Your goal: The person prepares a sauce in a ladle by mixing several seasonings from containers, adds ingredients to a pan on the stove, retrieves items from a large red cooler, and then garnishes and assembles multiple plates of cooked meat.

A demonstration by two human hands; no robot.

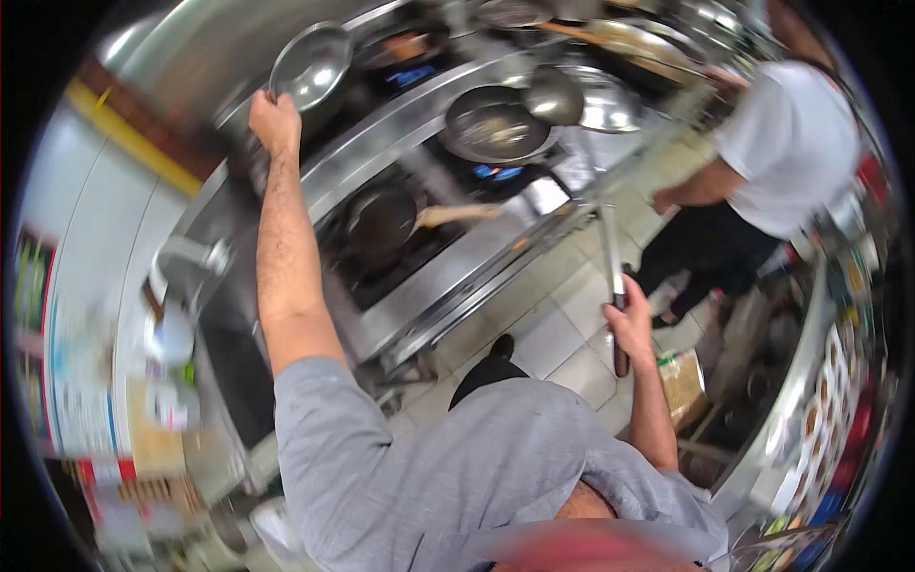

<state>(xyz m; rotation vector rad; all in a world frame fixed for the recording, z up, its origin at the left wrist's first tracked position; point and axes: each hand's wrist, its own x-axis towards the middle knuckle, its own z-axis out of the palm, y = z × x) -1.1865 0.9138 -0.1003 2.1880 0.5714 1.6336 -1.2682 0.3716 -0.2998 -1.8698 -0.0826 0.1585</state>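
My left hand (pixel 275 122) reaches far forward, its fingers closed on the rim of a shiny round metal bowl (pixel 313 67) held over the back of the stove. Lower right, my right hand (pixel 630 319) grips the dark handle of a long ladle (pixel 555 95). The ladle's rounded head hangs at the right edge of a dark wok (pixel 496 124) with a little pale content. Whether head and wok touch, I cannot tell. Blue flame burns under the wok. Closer to me, a dark frying pan (pixel 379 217) with a wooden handle rests on the stove.
A back burner with blue flame (pixel 412 76) carries a pan with orange food. Another metal bowl (pixel 606 100) and a large pan (pixel 648 52) sit farther right. At right stands a person in a white shirt (pixel 791 143). A faucet (pixel 195 253) is at left, a cardboard box (pixel 681 386) at lower right.
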